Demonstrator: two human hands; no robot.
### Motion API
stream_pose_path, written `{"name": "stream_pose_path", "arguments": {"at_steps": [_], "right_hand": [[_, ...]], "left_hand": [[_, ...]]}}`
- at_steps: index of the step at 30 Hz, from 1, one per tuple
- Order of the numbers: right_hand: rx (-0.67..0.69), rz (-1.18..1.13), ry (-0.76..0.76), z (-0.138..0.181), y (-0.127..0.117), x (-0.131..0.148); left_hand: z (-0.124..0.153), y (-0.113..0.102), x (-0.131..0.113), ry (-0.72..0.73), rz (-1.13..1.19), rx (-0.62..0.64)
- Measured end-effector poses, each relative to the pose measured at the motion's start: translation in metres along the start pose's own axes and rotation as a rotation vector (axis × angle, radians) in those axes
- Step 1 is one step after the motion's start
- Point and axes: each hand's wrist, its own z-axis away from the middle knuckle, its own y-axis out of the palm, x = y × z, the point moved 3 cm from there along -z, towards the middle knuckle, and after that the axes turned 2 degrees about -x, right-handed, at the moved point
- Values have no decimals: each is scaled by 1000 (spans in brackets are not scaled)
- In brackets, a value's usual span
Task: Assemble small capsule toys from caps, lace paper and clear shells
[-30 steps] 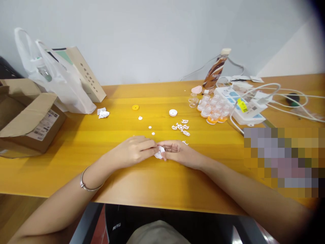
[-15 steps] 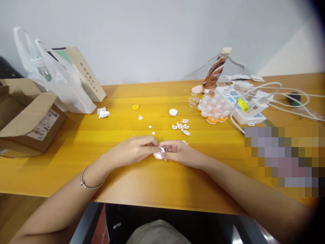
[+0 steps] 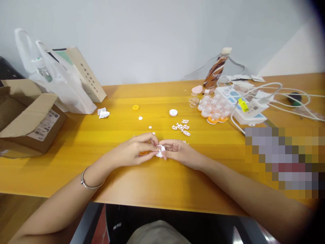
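Note:
A small white round plastic piece [image 3: 160,154] is held between my two hands, a little above the tabletop. My left hand [image 3: 138,148] pinches at its left side with thumb and fingertips. With the other fingers curled, my right hand [image 3: 179,153] grips it from the right. Under my left palm an orange part [image 3: 144,153] shows, mostly hidden. Just beyond my hands lie small white discs [image 3: 150,127], a small white part [image 3: 140,118], a yellow ring [image 3: 135,107], a white round cap [image 3: 173,112] and several white openwork pieces [image 3: 180,127].
Clear and orange cups [image 3: 215,106] are clustered at the right beside a power strip [image 3: 247,110] with loose cables. A brown-labelled bottle [image 3: 215,71] stands behind. An open cardboard box [image 3: 27,118], a plastic bag [image 3: 67,88] and crumpled foil [image 3: 103,113] are at the left.
My left hand has tilted slightly, and the orange part beneath it has come into view. The white round piece has turned a little between my fingers.

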Motion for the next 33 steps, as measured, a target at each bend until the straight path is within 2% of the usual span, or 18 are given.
{"name": "stream_pose_path", "arguments": {"at_steps": [3,7,9,12,16,22,24,33], "right_hand": [[-4,-31,14,0,-1,-1],[-28,-93,48,1,-5,-4],[-51,-95,55,0,-7,-5],[-88,-87,66,-1,-8,-7],[-144,-102,75,-1,-9,-6],[-221,-141,65,0,-11,-3],[-234,-153,73,1,-10,-2],[-239,-203,124,2,-6,-5]], "left_hand": [[0,-3,2,-36,51,-2],[4,-22,6,-128,38,-111],[7,-27,8,-191,-20,-31],[10,-24,11,-219,-100,174],[10,-17,16,-249,-62,261],[5,-21,29,-371,434,36],[4,-19,31,-378,531,8],[1,-10,23,-331,571,-41]]}}
